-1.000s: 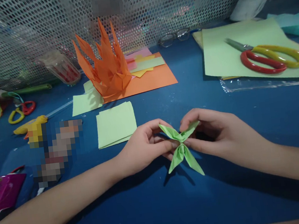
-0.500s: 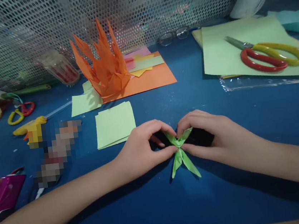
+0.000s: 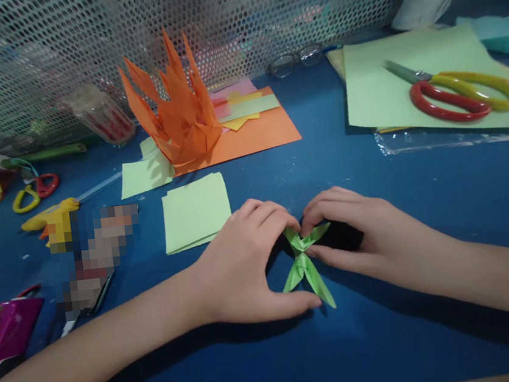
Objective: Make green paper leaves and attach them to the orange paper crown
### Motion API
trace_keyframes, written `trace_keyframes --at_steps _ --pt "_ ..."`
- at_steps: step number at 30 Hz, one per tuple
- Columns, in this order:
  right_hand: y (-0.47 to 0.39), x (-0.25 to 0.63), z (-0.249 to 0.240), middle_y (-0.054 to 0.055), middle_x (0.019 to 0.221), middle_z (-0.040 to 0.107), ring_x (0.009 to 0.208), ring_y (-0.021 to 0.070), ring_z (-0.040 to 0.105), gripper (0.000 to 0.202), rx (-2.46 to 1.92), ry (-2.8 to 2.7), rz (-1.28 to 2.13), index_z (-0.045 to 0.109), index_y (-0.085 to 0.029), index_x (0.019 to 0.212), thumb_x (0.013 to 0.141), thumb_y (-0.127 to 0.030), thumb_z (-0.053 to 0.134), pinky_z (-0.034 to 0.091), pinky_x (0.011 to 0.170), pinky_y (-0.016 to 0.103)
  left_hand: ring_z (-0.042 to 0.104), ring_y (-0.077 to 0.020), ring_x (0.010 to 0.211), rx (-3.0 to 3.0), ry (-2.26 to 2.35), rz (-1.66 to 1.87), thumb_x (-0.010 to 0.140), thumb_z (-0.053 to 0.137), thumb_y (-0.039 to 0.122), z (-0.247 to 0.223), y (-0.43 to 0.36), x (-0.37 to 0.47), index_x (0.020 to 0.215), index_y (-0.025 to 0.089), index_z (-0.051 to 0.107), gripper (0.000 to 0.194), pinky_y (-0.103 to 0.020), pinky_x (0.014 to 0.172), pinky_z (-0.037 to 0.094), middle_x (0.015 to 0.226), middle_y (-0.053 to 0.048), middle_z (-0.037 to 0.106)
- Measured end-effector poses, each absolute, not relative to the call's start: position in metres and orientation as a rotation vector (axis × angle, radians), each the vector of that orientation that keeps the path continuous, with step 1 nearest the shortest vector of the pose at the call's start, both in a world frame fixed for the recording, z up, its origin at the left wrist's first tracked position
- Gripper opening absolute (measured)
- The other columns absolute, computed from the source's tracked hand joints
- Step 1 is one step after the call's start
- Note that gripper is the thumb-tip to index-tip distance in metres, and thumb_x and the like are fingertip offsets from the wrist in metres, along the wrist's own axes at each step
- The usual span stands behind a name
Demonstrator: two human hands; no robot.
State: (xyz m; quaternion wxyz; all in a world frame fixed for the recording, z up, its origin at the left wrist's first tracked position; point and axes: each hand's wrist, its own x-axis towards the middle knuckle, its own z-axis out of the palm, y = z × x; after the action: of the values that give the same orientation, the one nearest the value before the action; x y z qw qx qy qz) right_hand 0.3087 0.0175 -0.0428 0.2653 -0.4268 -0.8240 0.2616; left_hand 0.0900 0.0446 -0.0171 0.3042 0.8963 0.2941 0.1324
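A folded paper piece [image 3: 303,262] sits between the left hand [image 3: 244,265] and the right hand [image 3: 354,225]. Just beyond the left hand lies a paper stack [image 3: 195,213], a paper model [image 3: 187,125] farther behind. Beyond and right of the right hand, scissors [image 3: 444,78] rest on paper sheets [image 3: 377,97]. Eyeglasses [image 3: 283,66] lie far behind both hands.

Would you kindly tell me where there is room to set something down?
Bare blue table lies on the near side of the left hand and right hand. Another patch opens beyond them, between the green squares and large green sheet. The left side is crowded, with a yellow glue gun and purple packet.
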Motion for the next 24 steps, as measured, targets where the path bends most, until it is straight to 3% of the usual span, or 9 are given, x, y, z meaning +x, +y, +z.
trace_keyframes --at_steps 5,16,20,24 --pt "0.0189 0.3081 -0.0425 0.005 0.090 0.068 0.087 0.0203 0.063 0.002 -1.147 -2.234 0.677 0.063 -0.023 0.090 0.088 -0.024 0.061 0.054 0.073 0.035 0.051 -0.0255 0.112 2.467 0.801 0.323 0.078 0.067 0.030 -0.0160 0.0422 0.0894 0.110 0.011 0.061 0.038 -0.041 0.098 0.043 0.113 -0.010 0.064" --pt "0.0154 0.3037 -0.0418 0.002 0.080 0.065 0.070 0.0144 0.063 0.004 -1.166 -2.186 0.615 0.058 -0.022 0.089 0.087 -0.021 0.061 0.050 0.058 0.025 0.051 -0.0275 0.108 2.639 0.906 0.373 0.082 0.062 0.037 -0.0154 0.0365 0.0880 0.108 0.010 0.065 0.038 -0.044 0.099 0.041 0.110 -0.011 0.064" --pt "0.0158 0.3041 -0.0413 0.004 0.089 0.067 0.077 0.0150 0.066 0.005 -1.122 -2.202 0.629 0.061 -0.022 0.087 0.090 -0.019 0.058 0.053 0.066 0.027 0.051 -0.0275 0.108 2.639 0.918 0.367 0.081 0.063 0.037 -0.0154 0.0376 0.0873 0.104 0.011 0.064 0.035 -0.045 0.099 0.042 0.110 -0.011 0.064" --pt "0.0177 0.3049 -0.0379 0.005 0.092 0.071 0.082 0.0179 0.067 0.007 -1.196 -2.125 0.756 0.066 -0.023 0.086 0.089 -0.027 0.061 0.054 0.071 0.030 0.052 -0.0272 0.108 2.583 0.905 0.350 0.080 0.065 0.035 -0.0151 0.0383 0.0867 0.104 0.012 0.062 0.033 -0.046 0.098 0.045 0.110 -0.010 0.064"
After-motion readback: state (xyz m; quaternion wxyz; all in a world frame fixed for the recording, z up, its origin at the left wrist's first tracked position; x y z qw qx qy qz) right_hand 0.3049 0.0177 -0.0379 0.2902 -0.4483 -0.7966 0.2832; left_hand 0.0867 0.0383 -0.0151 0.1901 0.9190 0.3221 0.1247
